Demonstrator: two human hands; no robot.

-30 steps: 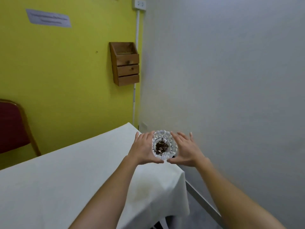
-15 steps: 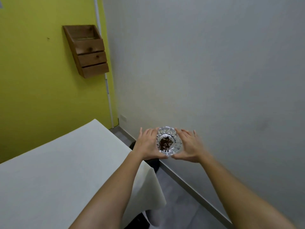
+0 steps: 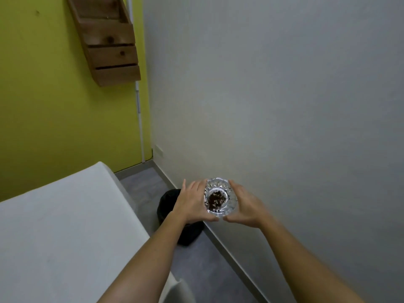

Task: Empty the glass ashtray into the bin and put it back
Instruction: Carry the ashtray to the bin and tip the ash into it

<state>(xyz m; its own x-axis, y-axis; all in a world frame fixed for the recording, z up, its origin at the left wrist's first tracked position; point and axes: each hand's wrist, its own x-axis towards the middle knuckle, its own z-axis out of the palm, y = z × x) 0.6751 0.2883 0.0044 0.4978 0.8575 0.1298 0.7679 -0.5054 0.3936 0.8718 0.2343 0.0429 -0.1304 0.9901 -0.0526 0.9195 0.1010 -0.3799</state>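
Your left hand (image 3: 192, 204) and right hand (image 3: 247, 206) cup the cut-glass ashtray (image 3: 220, 196) between them — fingers closed on its sides, level, ash inside, in mid-air beside the black-lined bin (image 3: 168, 200). Tip before it is over the bin's mouth and ash lands on the floor — slick glass could also slip.

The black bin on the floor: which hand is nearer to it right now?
Left. The left hand overlaps the black bin in view, above it; the right hand is across the clear glass ashtray, toward the wall.

Two bare forearms, no sleeves, watch or rings; left hand (image 3: 192, 204) and right hand (image 3: 247, 207) ungloved, fingers (image 3: 197, 186) bare.
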